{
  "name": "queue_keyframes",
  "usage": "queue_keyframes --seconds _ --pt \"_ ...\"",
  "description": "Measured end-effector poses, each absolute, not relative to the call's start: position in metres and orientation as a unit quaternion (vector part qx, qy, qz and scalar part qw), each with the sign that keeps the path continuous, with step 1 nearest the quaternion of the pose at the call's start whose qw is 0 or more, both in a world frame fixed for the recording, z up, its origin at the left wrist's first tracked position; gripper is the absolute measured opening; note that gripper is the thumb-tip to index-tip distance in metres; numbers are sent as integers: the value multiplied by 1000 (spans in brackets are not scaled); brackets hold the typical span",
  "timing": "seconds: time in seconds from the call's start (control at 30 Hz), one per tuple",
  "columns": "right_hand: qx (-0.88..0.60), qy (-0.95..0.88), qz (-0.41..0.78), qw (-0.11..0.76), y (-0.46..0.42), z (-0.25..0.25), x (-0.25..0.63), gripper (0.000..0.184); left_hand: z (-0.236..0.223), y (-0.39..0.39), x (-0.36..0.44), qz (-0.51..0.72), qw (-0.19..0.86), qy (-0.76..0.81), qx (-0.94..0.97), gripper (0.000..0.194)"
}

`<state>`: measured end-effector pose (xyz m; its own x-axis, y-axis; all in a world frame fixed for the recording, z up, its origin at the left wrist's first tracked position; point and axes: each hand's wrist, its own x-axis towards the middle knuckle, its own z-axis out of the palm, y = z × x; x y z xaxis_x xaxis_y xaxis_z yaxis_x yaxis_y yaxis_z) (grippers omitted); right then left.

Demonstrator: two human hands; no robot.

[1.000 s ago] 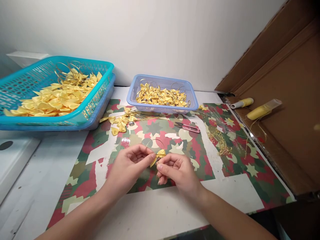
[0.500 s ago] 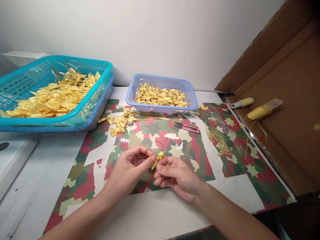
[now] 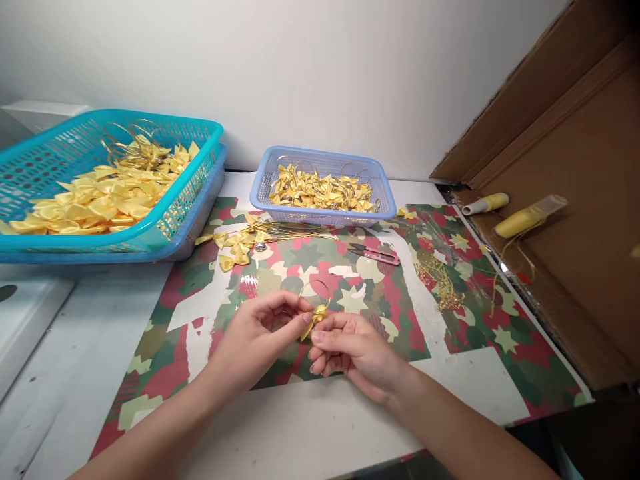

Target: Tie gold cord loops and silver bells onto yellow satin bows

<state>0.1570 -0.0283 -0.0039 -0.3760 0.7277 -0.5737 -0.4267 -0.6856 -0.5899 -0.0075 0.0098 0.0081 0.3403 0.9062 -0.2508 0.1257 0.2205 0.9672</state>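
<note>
Pinching a yellow bow (image 3: 320, 311) at the near end of a gold loop (image 3: 318, 281), with left hand (image 3: 263, 337) and right hand (image 3: 353, 347) close together, over a patterned sheet (image 3: 300, 263).

Looks forward and down from head height, from the near side of the worktop (image 3: 290, 430). Faces the wall (image 3: 320, 73) across it. Stays close enough to show the left hand (image 3: 255, 340) and right hand (image 3: 353, 347) large, just below centre. Spreads wide, cutting off the teal basket (image 3: 193, 170) at the left edge and catching the carton (image 3: 575, 167) obliquely at right.
</note>
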Motion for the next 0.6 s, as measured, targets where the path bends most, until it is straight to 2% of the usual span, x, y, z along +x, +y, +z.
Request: queue_keyframes --seconds 0.6 --pt "-431 -132 819 355 -29 1 156 30 11 11 -4 299 602 500 546 22"
